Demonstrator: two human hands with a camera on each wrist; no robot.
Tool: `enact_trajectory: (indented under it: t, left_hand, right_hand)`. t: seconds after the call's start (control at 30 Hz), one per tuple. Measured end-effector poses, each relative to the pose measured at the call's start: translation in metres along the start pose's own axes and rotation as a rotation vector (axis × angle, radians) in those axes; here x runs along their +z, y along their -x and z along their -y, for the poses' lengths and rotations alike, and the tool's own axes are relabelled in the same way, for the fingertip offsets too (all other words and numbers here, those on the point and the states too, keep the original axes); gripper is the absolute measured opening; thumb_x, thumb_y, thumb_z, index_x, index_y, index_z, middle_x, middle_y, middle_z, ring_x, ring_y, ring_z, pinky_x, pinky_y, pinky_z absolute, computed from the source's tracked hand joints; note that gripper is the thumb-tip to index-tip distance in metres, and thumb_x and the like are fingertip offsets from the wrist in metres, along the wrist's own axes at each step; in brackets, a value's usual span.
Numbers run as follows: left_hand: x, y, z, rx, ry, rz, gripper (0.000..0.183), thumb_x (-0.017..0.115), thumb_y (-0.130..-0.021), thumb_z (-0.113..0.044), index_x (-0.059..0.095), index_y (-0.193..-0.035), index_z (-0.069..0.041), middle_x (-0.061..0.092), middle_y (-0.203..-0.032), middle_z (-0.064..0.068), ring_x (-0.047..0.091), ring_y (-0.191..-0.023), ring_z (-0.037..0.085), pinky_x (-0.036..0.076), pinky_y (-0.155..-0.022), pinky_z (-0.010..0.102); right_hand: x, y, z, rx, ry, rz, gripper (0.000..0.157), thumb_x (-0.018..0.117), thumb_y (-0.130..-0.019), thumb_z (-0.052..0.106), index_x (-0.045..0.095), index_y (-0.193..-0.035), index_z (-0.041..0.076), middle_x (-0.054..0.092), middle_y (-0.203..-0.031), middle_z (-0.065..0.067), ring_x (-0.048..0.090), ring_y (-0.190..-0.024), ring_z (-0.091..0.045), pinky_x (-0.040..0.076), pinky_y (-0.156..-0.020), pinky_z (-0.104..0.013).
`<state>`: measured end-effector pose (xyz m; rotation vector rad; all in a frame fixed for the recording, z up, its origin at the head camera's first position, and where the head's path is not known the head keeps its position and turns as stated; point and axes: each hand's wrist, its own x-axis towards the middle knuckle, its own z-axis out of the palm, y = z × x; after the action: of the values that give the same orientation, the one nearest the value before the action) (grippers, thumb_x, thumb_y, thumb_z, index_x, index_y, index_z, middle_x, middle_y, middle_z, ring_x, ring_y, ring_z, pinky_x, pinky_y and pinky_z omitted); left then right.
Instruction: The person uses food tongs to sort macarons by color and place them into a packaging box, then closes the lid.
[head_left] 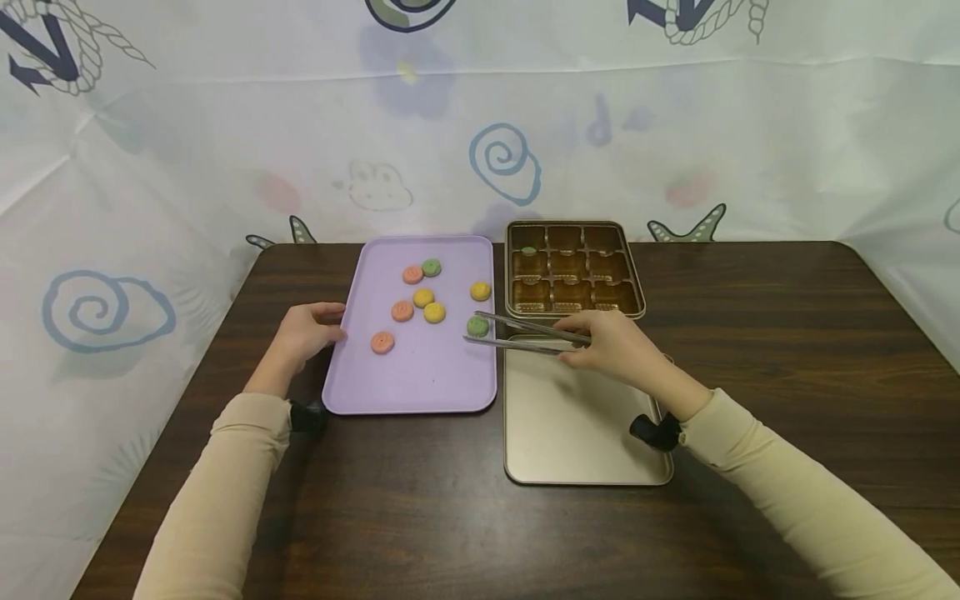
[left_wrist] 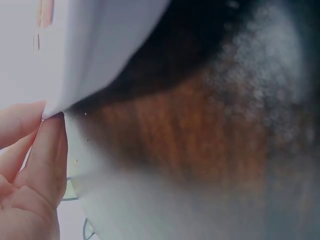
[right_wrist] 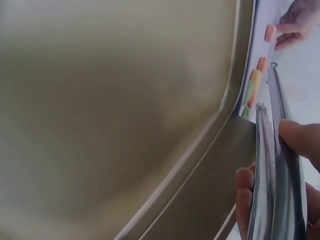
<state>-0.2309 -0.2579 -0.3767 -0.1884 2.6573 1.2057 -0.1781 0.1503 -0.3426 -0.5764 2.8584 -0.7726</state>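
A green cookie [head_left: 477, 326] sits between the tips of metal tongs [right_wrist: 280, 195] at the frame's centre, by the lilac tray's [head_left: 408, 383] right side. The right hand [head_left: 611, 348] grips the tongs; the left hand [head_left: 303, 333] pinches the tray's left rim. At centre right, a gold tray [head_left: 577, 433] lies below a divided box [head_left: 567, 267].
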Motion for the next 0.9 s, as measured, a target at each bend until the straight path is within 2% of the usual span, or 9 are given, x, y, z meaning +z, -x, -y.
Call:
enact_trajectory:
  t: [0.13, 0.23, 0.4, 0.6, 0.9]
  left_hand:
    - [0.000, -0.001, 0.000, 0.004, 0.006, 0.000, 0.052, 0.052, -0.089, 0.001, 0.042, -0.139, 0.007, 0.047, -0.139, 0.029, 0.055, -0.119, 0.042, 0.047, -0.101, 0.050]
    - [0.000, -0.001, 0.000, 0.004, 0.012, 0.001, 0.052, 0.052, -0.089, 0.001, 0.042, -0.139, 0.007, 0.047, -0.139, 0.029, 0.055, -0.119, 0.042, 0.047, -0.101, 0.050]
    - [0.000, 0.000, -0.001, 0.000, 0.011, 0.003, 0.052, 0.052, -0.089, 0.000, 0.042, -0.140, 0.007, 0.047, -0.140, 0.029, 0.054, -0.119, 0.042, 0.047, -0.102, 0.050]
    - [-0.001, 0.000, -0.001, 0.003, 0.005, 0.008, 0.051, 0.052, -0.090, -0.001, 0.042, -0.140, 0.006, 0.047, -0.140, 0.028, 0.054, -0.119, 0.042, 0.047, -0.102, 0.050]
    - [-0.004, 0.000, 0.002, 0.008, -0.012, 0.004, 0.052, 0.052, -0.089, 0.000, 0.041, -0.139, 0.009, 0.047, -0.139, 0.030, 0.056, -0.117, 0.043, 0.048, -0.100, 0.049]
  right_hand:
    - [0.004, -0.001, 0.002, 0.003, 0.030, -0.011, 0.042, 0.072, -0.081, 0.017, 0.065, -0.120, 0.004, 0.069, -0.115, -0.016, 0.059, -0.072, -0.016, 0.049, -0.066, -0.031]
    - [0.006, -0.003, 0.003, 0.000, 0.057, -0.014, 0.042, 0.073, -0.081, 0.018, 0.066, -0.120, 0.005, 0.070, -0.113, -0.014, 0.052, -0.065, -0.012, 0.044, -0.062, -0.027]
    - [0.007, -0.003, 0.005, -0.013, 0.090, -0.026, 0.042, 0.073, -0.081, 0.018, 0.066, -0.120, 0.005, 0.070, -0.114, -0.014, 0.057, -0.068, -0.013, 0.048, -0.064, -0.031]
    - [0.009, -0.002, 0.008, -0.036, 0.108, -0.052, 0.042, 0.073, -0.082, 0.019, 0.065, -0.121, 0.005, 0.069, -0.116, -0.015, 0.067, -0.082, -0.021, 0.055, -0.072, -0.039]
    - [0.011, -0.001, 0.012, -0.023, 0.117, -0.055, 0.042, 0.073, -0.082, 0.020, 0.065, -0.120, 0.005, 0.069, -0.115, -0.013, 0.068, -0.087, -0.025, 0.056, -0.074, -0.040]
